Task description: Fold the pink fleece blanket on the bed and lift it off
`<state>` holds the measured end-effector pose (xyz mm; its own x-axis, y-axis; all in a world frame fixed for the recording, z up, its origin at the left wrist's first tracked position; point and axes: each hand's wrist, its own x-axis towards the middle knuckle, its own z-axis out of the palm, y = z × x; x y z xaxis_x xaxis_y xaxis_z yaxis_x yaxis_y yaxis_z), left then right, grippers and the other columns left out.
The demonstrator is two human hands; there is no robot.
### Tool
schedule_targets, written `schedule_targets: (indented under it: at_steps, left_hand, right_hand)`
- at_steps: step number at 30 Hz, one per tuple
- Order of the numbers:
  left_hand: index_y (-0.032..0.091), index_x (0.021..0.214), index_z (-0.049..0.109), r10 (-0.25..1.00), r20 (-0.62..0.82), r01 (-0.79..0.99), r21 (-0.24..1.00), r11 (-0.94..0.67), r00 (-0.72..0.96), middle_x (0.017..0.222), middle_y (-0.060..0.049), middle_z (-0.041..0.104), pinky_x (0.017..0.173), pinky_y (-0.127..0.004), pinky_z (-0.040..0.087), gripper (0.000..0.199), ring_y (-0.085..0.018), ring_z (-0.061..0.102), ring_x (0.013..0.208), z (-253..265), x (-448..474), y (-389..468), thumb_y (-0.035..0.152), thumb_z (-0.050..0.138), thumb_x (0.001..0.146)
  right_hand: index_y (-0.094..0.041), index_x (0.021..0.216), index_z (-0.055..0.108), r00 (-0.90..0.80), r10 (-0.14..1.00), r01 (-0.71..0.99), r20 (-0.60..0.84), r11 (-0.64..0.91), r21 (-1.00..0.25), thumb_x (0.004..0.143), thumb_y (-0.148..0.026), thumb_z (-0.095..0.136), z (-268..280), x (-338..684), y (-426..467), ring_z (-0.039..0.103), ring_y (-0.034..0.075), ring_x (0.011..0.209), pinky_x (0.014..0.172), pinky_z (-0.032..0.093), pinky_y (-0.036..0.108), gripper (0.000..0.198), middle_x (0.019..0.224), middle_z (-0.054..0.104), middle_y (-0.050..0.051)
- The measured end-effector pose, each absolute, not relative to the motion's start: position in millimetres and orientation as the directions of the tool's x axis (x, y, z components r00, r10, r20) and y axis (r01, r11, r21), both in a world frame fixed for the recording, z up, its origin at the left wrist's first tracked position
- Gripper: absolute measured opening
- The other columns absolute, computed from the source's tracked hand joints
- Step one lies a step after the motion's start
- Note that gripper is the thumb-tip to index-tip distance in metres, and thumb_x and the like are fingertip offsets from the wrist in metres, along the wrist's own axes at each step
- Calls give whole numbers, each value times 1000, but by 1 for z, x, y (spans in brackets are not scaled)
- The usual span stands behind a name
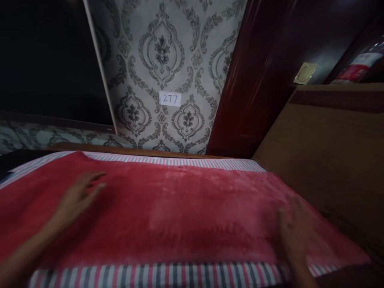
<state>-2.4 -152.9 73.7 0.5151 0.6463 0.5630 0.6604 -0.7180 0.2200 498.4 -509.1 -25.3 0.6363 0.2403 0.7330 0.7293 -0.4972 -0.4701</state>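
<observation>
I see a big red blanket (180, 212) spread flat on the bed. It is the biggest thing here, so I tell every place from it. Under the red blanket lies a striped sheet (168, 276), with pink, white and grey lines. The sheet peeks out along the near edge of the blanket and along its far edge too.

Behind the blanket stands a wall with grey patterned wallpaper (168, 52). To the right of the blanket is a brown wooden board (327, 152), and behind that a dark red wooden panel (249, 80).

My left hand (76, 198) lies flat on the left part of the blanket, fingers spread wide and holding nothing. My right hand (295, 230) lies on the right part of the blanket, near its near edge. It looks blurry, but its fingers are open and flat on the cloth, holding nothing.

On the wallpaper, straight behind the middle of the blanket, is a small white label (170, 99) that reads 277. Far to the right, above the board, is a little pale sticker (305, 73).
</observation>
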Motion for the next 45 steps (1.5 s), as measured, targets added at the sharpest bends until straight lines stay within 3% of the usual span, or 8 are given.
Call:
schedule_targets:
  at_steps: [5,11,18,22,29,34,40,45]
  left_hand:
    - [14,132,57,572,158,502,332,-799,805,141,-13,58,113,-37,37,52,-25,51,132,69,130,-119,42,39,92]
    - [11,131,59,674,67,638,262,-724,736,139,-16,58,108,-35,41,48,-25,55,128,60,210,-92,27,33,94]
    - [18,109,71,720,25,703,191,-685,694,123,-17,64,99,-48,42,39,-31,56,120,40,228,-70,34,38,94]
    - [20,103,71,719,44,697,210,-686,694,116,-14,66,94,-44,44,34,-30,56,117,38,231,-62,37,44,92]
    - [17,93,63,700,215,641,287,-712,681,104,-11,67,90,-37,42,19,-26,57,107,25,231,-72,21,45,88]
    - [19,86,56,682,276,604,323,-729,677,91,-10,66,86,-36,42,16,-24,60,92,26,231,-74,17,41,89]
    - [21,87,51,612,312,506,359,-784,727,88,-6,65,84,-33,42,12,-21,61,88,32,223,-75,23,40,92]
    - [20,111,53,601,219,488,407,-772,769,92,-6,66,79,-32,43,26,-23,61,88,33,222,-74,34,47,90]
  right_hand:
    - [-15,142,50,439,764,892,473,-307,-333,95,-44,30,9,455,-379,39,28,141,116,29,49,59,148,48,15]
    - [-27,154,33,382,919,915,100,-360,-181,100,-46,32,8,426,-327,18,31,150,116,20,58,57,163,25,7]
    - [-33,154,31,365,930,918,47,-351,-187,101,-52,32,-9,426,-329,18,29,150,117,16,58,57,164,20,4]
    - [-34,154,31,379,923,911,59,-361,-198,100,-53,33,-10,427,-329,18,29,150,117,17,58,57,164,20,3]
    - [-16,150,41,362,916,912,174,-310,-268,100,-34,33,7,437,-298,36,23,143,118,25,38,54,155,40,10]
    - [-15,147,45,372,903,894,213,-287,-344,97,-28,39,14,443,-243,47,24,133,111,34,39,51,144,54,12]
    - [-17,105,69,350,851,903,392,-197,-381,90,-20,49,6,446,-226,57,24,102,91,42,34,24,103,67,12]
    - [-20,91,62,323,810,891,489,-87,-445,89,-18,46,5,446,-237,55,22,90,81,40,31,16,94,65,8]
